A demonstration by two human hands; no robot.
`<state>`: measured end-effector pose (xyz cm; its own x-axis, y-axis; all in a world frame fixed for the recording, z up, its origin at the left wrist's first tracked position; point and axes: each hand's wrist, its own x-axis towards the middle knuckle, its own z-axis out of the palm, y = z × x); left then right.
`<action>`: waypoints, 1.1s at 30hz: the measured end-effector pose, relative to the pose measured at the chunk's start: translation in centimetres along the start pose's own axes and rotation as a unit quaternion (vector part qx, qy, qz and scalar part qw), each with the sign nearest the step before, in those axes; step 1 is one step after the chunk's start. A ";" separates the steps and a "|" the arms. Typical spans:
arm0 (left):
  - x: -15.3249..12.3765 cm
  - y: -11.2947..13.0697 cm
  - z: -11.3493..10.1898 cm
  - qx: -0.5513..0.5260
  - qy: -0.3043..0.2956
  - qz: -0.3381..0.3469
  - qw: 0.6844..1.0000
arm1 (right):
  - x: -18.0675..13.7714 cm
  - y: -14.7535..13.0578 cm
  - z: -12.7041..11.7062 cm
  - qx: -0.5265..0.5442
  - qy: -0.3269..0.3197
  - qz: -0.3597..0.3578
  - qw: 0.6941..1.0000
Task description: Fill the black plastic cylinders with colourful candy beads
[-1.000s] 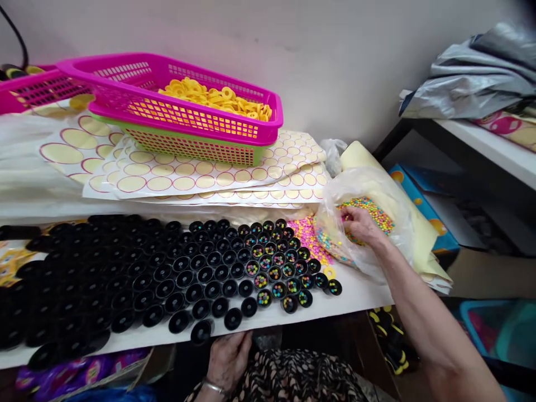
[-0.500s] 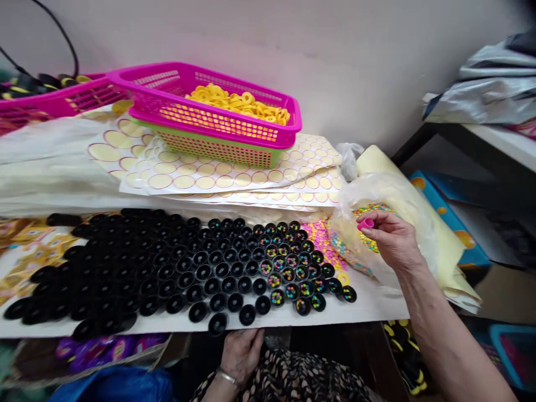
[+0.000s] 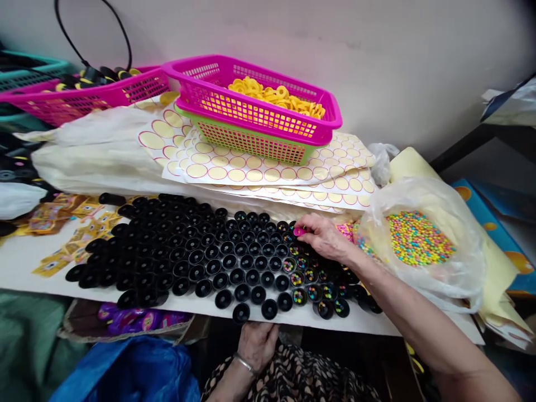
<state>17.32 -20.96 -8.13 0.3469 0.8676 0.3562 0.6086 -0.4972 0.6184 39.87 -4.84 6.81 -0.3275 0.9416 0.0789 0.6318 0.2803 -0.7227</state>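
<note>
My right hand (image 3: 320,235) pinches a small pink cup (image 3: 298,231) above the back right part of a large group of black cups (image 3: 228,261). Several cups at the right hold coloured beads or candies, while those in the middle show bare bottoms. To the right of my right forearm, a clear plastic bag (image 3: 372,215) lies open around a heap of the same multicoloured pellets (image 3: 419,237). My left hand (image 3: 257,343) is curled at the front edge of the white tabletop (image 3: 184,304); its fingertips are hidden, so what it holds, if anything, does not show.
A pink basket (image 3: 255,109) of yellow rings sits inside a green one on sticker sheets (image 3: 234,174). Yellow packets (image 3: 62,245) lie at the left. Under the table edge are a box of purple packages (image 3: 138,319) and a blue bag (image 3: 134,371).
My right hand has moved left with the pink cup, from beside the pellet bag to over the black cups. The view has shifted left. My left hand stays at the table edge.
</note>
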 end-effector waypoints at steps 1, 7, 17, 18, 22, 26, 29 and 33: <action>0.0 0.0 0.0 0.000 0.001 -0.001 1.000 | 0.2 -0.1 0.0 0.033 -0.004 0.015 0.999; 0.1 -0.2 -0.1 0.008 0.019 0.005 1.000 | 1.4 -1.1 0.5 0.036 -0.042 -0.014 0.998; 0.2 -0.1 -0.4 0.000 0.019 -0.010 1.000 | 2.5 -4.0 2.6 -0.364 -0.146 -0.123 0.912; 0.2 0.0 -0.4 -0.003 0.017 -0.013 1.000 | 2.6 -4.3 2.7 -0.374 -0.153 -0.124 0.906; 0.2 -0.1 -0.4 -0.014 0.023 -0.022 0.999 | 2.5 -5.1 2.4 -0.374 -0.132 -0.123 0.910; 0.3 -0.4 -0.4 -0.012 0.030 0.001 0.999 | 0.5 -4.3 0.2 -0.236 -0.015 -0.077 0.968; 0.3 -0.7 -0.3 0.000 0.032 0.021 0.999 | -3.1 -2.0 -3.2 -0.011 0.114 -0.023 0.993; 0.4 -1.2 0.1 0.016 0.032 0.033 0.999 | -8.4 3.9 -8.9 0.145 0.329 0.101 0.928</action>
<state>16.79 -20.02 -8.76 0.3425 0.8301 0.4400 0.6085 -0.5529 0.5693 51.32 -10.05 9.41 0.3374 0.9062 0.2550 0.3865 0.1136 -0.9153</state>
